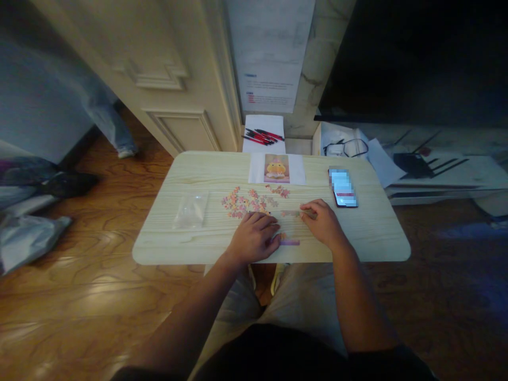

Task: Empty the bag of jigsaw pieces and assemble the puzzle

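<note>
Loose jigsaw pieces (238, 203) in pink, orange and yellow lie spread over the middle of the table. My left hand (256, 236) rests at their near edge, palm down, fingers bent and thumb apart. Beside its thumb is a joined purple strip of jigsaw pieces (290, 242). To the right, my right hand (323, 222) has its thumb and fingers closed at the end of a greyish row of jigsaw pieces (290, 213); the fingers partly hide what they grip. Beyond the pieces, a picture of a yellow figure (277, 169) lies on white paper.
A phone (343, 188) with a lit screen lies on the table's right side, a clear plastic bag (191, 210) on its left. Behind the table (159, 238) are red and black pens (263, 136) and glasses (349, 147). Another person's leg (107, 119) shows at left.
</note>
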The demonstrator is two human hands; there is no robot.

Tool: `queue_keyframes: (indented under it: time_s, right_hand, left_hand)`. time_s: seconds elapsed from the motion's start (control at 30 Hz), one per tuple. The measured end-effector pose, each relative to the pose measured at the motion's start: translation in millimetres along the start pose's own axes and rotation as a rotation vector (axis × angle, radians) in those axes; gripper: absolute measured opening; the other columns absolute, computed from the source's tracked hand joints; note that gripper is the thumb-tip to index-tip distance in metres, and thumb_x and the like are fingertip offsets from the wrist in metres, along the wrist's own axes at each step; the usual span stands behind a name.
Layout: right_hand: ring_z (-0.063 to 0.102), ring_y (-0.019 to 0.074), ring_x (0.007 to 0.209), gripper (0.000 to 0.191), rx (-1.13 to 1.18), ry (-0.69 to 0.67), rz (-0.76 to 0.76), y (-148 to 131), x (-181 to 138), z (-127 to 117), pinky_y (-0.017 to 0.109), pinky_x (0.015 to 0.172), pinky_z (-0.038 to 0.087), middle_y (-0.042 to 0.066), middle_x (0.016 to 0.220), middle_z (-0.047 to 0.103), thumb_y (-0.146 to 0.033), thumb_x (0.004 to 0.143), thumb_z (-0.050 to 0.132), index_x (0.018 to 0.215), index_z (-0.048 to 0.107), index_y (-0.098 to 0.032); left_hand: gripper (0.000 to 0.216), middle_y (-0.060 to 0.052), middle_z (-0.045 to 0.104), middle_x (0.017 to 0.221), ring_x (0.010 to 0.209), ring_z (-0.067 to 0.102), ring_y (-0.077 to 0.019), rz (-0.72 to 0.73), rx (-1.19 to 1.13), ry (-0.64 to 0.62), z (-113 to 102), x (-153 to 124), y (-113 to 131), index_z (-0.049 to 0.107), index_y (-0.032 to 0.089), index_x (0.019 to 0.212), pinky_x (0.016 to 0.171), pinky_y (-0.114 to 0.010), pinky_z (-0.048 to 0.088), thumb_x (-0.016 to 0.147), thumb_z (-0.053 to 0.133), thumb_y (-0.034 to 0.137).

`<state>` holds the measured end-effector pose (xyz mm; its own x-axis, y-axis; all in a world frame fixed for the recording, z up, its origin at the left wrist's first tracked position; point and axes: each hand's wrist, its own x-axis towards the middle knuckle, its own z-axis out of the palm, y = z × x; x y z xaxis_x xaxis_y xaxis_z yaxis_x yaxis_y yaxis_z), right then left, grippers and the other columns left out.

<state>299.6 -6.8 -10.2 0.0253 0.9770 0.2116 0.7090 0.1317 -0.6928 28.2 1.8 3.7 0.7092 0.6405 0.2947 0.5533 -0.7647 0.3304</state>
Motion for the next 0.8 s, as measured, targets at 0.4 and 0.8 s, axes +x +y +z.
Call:
queue_keyframes:
  time_s: [0.4,0.8]
  right_hand:
    - [0.057,0.0293,0.105,0.014,-0.159,-0.018,-0.115,-30.1,1.7,23.3,0.05,0.098,0.051,0.009,0.105,0.066,-0.03,0.093,0.072,0.103,0.081,-0.029]
    - [0.057,0.0298,0.107,0.014,-0.178,-0.051,-0.111,-36.3,1.9,30.1,0.049,0.1,0.048,0.009,0.107,0.067,-0.025,0.092,0.071,0.103,0.08,-0.028]
  left_hand:
    - [0.03,-0.008,0.07,0.132,0.124,0.061,-0.0289,-0.061,-0.017,0.024,4.3,-2.9,-2.2,0.074,0.024,0.119,0.104,-0.049,0.049,0.097,0.059,0.038]
    - [0.033,-0.01,0.067,0.137,0.127,0.059,-0.0309,-0.184,0.003,0.142,3.5,-2.2,1.6,0.071,0.023,0.122,0.11,-0.053,0.044,0.096,0.061,0.039]
